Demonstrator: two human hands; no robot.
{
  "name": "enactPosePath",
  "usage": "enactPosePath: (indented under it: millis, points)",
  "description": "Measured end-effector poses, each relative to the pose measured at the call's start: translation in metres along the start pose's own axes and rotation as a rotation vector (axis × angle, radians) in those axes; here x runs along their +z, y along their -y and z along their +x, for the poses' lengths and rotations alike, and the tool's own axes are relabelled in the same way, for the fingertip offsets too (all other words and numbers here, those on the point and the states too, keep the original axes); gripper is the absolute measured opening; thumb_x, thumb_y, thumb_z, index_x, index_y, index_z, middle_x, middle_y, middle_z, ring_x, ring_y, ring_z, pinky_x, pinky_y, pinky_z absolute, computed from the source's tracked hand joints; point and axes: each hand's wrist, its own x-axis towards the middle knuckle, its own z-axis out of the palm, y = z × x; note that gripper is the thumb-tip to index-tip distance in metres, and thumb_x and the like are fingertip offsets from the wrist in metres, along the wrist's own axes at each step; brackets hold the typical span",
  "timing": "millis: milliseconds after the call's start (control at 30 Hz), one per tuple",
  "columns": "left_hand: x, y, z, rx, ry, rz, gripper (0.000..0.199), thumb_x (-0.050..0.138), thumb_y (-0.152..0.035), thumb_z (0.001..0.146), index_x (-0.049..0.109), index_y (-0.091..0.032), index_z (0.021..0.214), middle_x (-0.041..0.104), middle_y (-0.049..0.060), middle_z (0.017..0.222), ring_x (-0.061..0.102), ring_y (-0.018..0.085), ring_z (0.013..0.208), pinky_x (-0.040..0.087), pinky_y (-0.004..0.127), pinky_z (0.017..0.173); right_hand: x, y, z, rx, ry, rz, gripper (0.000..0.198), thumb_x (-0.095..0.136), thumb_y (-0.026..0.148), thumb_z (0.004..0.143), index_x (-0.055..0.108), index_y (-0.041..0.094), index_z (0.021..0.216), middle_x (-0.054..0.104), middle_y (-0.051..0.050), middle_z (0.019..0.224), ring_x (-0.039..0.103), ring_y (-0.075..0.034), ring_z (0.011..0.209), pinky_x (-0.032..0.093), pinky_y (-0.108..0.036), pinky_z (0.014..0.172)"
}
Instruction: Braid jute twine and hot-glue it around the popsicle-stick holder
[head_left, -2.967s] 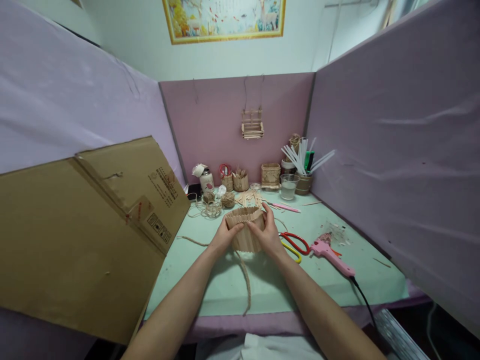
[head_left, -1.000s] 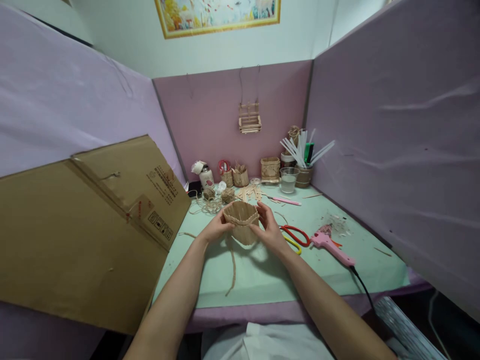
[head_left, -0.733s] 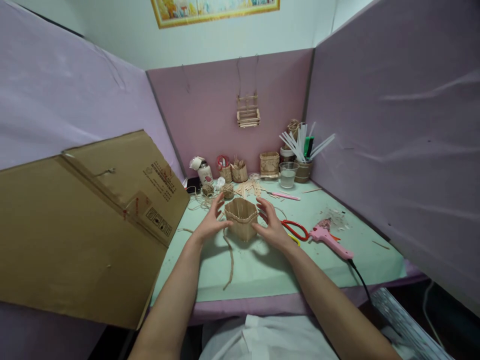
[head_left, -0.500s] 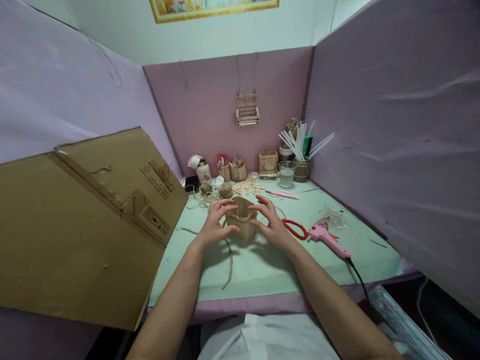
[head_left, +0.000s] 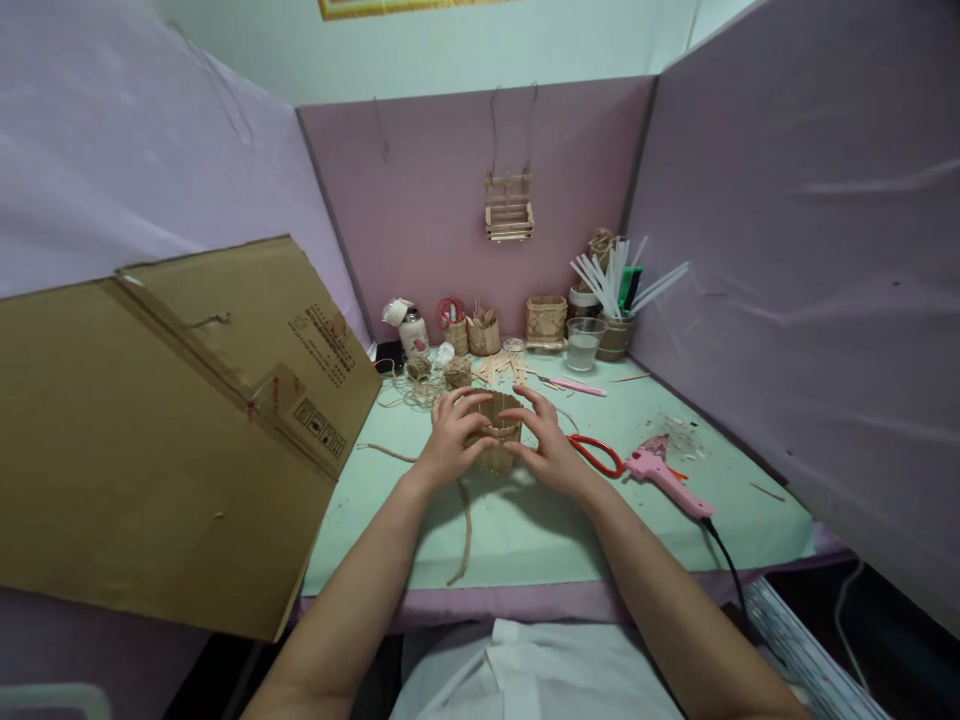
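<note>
"Purple panels (head_left: 435, 170) are enclosing the back and sides of the frame, and a pale green cloth (head_left: 367, 545) is covering the table. What is hanging near top centre?"

"Some slatted wooden rack (head_left: 509, 222). Cardboard (head_left: 172, 450) is filling much of the left side."

"And where is the wooden-strip holder (head_left: 500, 460) standing?"

"It's standing on the cloth near the middle of the frame, between both hands."

"Are they gripping it?"

"They're looking loose to me. The left hand (head_left: 451, 440) is spreading its fingers in a curve over the holder's left side, and the right hand (head_left: 551, 450) is spreading its own at the right side. Whether the fingertips are touching, I cannot tell."

"What else is lying about?"

"One twine strand (head_left: 467, 535) is trailing toward bottom centre. Right of the right hand, a red scissor handle (head_left: 604, 444) is lying beside a pink glue gun (head_left: 669, 482). Farther back, a twine ball (head_left: 457, 373) is sitting left of some scattered wooden strips (head_left: 501, 368), and a clear cup (head_left: 583, 350) is holding liquid, right of centre."
</note>
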Motion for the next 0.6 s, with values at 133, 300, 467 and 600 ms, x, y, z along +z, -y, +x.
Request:
enactPosePath:
  millis: [133,300,467,600]
  points:
    - [-0.007,0.004,-0.004,0.025,0.024,0.043,0.034,0.071,-0.035,0.079,0.064,-0.026,0.111,0.050,0.007,0.143,0.030,0.030,0.139,0.023,0.057,0.114,0.002,0.001,-0.003,-0.032,-0.025,-0.033,0.024,0.058,0.026,0.090,0.056,0.025,0.115,0.037,-0.012,0.146,0.032,-0.029,0.139,0.033,-0.054,0.111]
    - [-0.015,0.015,-0.005,0.015,0.025,0.037,0.015,0.067,-0.030,0.082,0.067,-0.023,0.095,0.048,0.007,0.145,0.029,0.030,0.141,0.026,0.057,0.113,0.009,0.010,0.001,-0.042,-0.081,-0.102,0.027,0.066,0.028,0.085,0.057,0.023,0.111,0.040,-0.014,0.143,0.034,-0.030,0.135,0.034,-0.054,0.111]
    - [-0.012,0.007,-0.003,0.047,0.012,0.028,0.008,0.065,-0.025,0.081,0.066,-0.022,0.088,0.050,0.007,0.143,0.029,0.030,0.140,0.026,0.058,0.113,0.013,0.018,0.005,-0.042,-0.113,-0.163,0.013,0.063,0.026,0.087,0.058,0.022,0.098,0.046,-0.013,0.137,0.037,-0.030,0.131,0.037,-0.053,0.108]
    - [-0.011,0.002,-0.003,0.052,0.003,0.050,0.010,0.065,-0.024,0.079,0.066,-0.022,0.089,0.050,0.006,0.142,0.030,0.031,0.139,0.026,0.059,0.113,0.012,0.020,0.003,-0.038,-0.094,-0.195,0.009,0.061,0.024,0.087,0.057,0.022,0.095,0.048,-0.012,0.136,0.037,-0.030,0.130,0.036,-0.054,0.107]
